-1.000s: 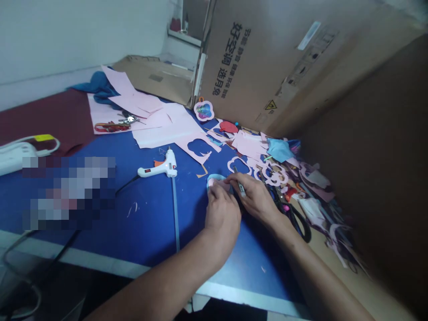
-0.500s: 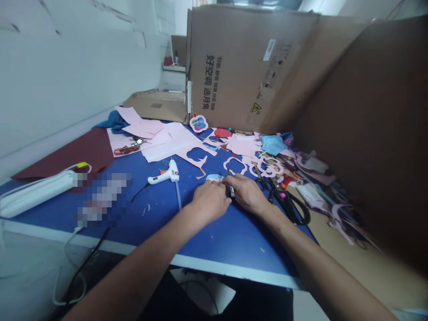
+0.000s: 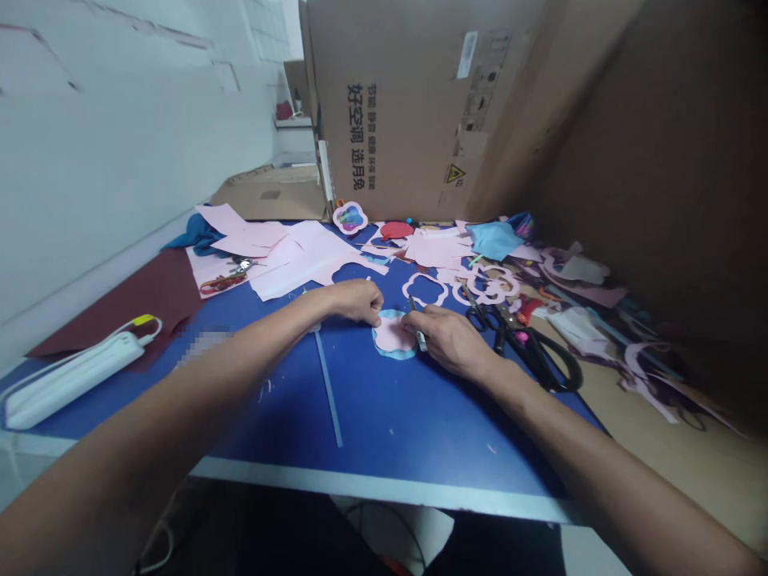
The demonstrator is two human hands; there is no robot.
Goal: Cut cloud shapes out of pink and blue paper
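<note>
On the table lies a pink flower-shaped paper piece (image 3: 393, 332) on top of a slightly larger light blue piece (image 3: 379, 349). My left hand (image 3: 362, 302) is closed at the upper left edge of these pieces, and whatever its curled fingers may hold is hidden. My right hand (image 3: 447, 338) is closed around a slim pen-like tool (image 3: 422, 342) at the right edge of the pink piece. A dark tip shows beyond the fingers. Black-handled scissors (image 3: 549, 356) lie to the right of that hand.
Pink paper sheets (image 3: 288, 260) and flower-shaped paper frames (image 3: 425, 290) lie farther back. A thin blue strip (image 3: 329, 388) is near the front. To the left sits a white power strip (image 3: 81, 380). A large cardboard box (image 3: 414, 112) walls off the back; scraps (image 3: 576, 328) crowd the right.
My left hand has moved up and left off the flower piece, uncovering it, and its forearm now hides most of the glue gun. My right hand still grips the pen-like tool.
</note>
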